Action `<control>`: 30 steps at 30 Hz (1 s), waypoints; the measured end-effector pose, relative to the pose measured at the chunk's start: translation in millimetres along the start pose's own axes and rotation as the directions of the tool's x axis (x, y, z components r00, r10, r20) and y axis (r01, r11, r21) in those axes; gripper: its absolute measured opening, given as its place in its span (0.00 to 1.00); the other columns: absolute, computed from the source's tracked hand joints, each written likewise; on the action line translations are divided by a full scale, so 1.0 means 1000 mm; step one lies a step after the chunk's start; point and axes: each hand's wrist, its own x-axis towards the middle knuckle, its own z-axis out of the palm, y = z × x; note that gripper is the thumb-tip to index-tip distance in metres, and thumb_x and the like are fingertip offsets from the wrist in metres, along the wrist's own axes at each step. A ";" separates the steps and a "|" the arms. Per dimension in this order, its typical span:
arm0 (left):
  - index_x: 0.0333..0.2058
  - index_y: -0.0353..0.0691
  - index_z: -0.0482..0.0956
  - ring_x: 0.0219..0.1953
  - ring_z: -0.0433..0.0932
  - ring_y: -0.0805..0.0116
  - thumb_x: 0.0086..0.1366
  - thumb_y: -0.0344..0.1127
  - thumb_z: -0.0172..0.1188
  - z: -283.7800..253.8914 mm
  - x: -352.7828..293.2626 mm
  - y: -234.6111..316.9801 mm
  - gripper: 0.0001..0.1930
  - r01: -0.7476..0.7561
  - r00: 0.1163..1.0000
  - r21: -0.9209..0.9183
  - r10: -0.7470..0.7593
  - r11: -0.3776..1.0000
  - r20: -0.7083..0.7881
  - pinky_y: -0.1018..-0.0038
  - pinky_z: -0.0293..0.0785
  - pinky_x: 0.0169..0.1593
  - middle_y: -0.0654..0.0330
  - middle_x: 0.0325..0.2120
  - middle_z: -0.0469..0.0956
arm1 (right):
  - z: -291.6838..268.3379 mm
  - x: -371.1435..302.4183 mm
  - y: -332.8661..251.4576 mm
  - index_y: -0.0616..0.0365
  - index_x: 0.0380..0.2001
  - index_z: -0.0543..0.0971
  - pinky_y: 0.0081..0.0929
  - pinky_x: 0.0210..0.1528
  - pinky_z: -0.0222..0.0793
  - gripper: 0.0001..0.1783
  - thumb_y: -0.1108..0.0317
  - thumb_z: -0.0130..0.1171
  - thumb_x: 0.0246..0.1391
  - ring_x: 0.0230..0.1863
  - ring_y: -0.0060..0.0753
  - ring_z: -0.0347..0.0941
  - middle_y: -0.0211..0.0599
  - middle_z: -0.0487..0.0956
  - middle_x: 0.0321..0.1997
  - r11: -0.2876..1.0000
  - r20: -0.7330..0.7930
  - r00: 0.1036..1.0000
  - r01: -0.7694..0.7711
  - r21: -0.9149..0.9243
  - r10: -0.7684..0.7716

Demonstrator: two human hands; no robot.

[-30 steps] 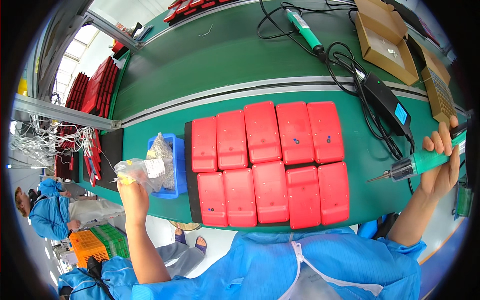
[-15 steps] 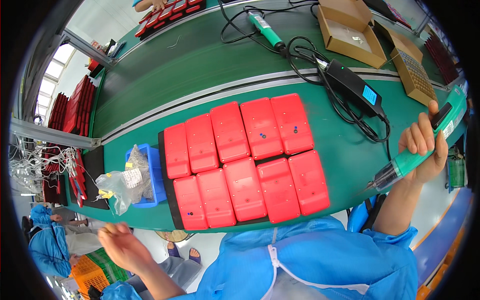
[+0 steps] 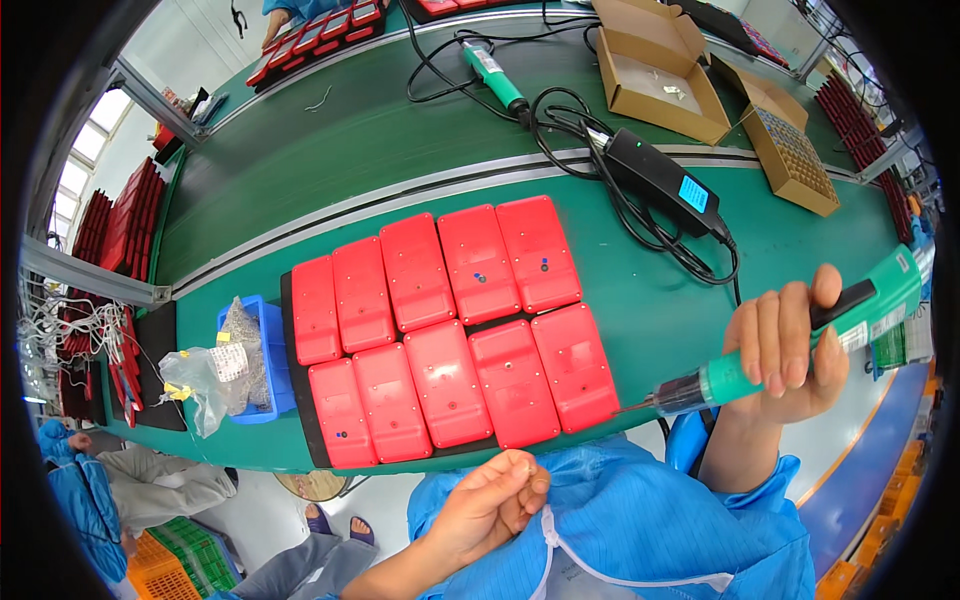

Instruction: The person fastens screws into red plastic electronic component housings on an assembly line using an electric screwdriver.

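My right hand (image 3: 785, 345) is wrapped round a green electric screwdriver (image 3: 728, 380), held nearly level. Its thin bit points left and its tip appears at the lower right corner of the nearest right-hand red plastic casing (image 3: 573, 365); whether they touch I cannot tell. My left hand (image 3: 497, 495) is in front of the casings, by my blue smock, thumb and fingertips pinched together. Anything between those fingertips is too small to make out. Two rows of red casings lie on a black mat (image 3: 303, 410), with small screw holes in their faces.
A blue bin (image 3: 280, 375) with bagged small metal parts stands left of the casings. A black power adapter (image 3: 655, 180) with looped cables lies behind on the right. Beyond are a second green screwdriver (image 3: 497, 78), an open carton (image 3: 665, 100) and a box of small cylindrical parts (image 3: 795, 160).
My left hand has come rightward from near the blue bin to the front of the casings. The screwdriver has moved left, its bit now at the corner casing. The view has shifted slightly.
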 end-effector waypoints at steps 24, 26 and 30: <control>0.37 0.41 0.72 0.34 0.72 0.74 0.65 0.39 0.48 0.019 0.032 0.001 0.10 0.024 0.999 -0.095 -0.020 0.995 0.044 0.79 0.66 0.31 0.64 0.35 0.73 | 0.042 -0.020 0.012 0.57 0.33 0.63 0.18 0.16 0.67 0.10 0.70 0.53 0.52 0.14 0.24 0.69 0.33 0.73 0.19 0.983 0.052 0.990 0.137 -0.127 -0.131; 0.37 0.41 0.72 0.34 0.72 0.75 0.65 0.39 0.48 0.018 0.033 0.002 0.10 0.026 0.999 -0.088 -0.022 0.996 0.045 0.80 0.66 0.30 0.64 0.35 0.73 | 0.043 -0.019 0.013 0.58 0.33 0.64 0.18 0.16 0.67 0.10 0.70 0.53 0.51 0.13 0.24 0.69 0.34 0.73 0.19 0.982 0.051 0.989 0.147 -0.121 -0.142; 0.38 0.39 0.72 0.34 0.72 0.76 0.65 0.39 0.48 0.018 0.031 0.001 0.11 0.068 0.997 -0.068 -0.066 0.995 0.028 0.81 0.66 0.29 0.64 0.35 0.73 | 0.044 -0.021 0.011 0.58 0.32 0.65 0.18 0.15 0.68 0.10 0.71 0.54 0.50 0.13 0.25 0.70 0.34 0.72 0.18 0.981 0.049 0.990 0.138 -0.137 -0.132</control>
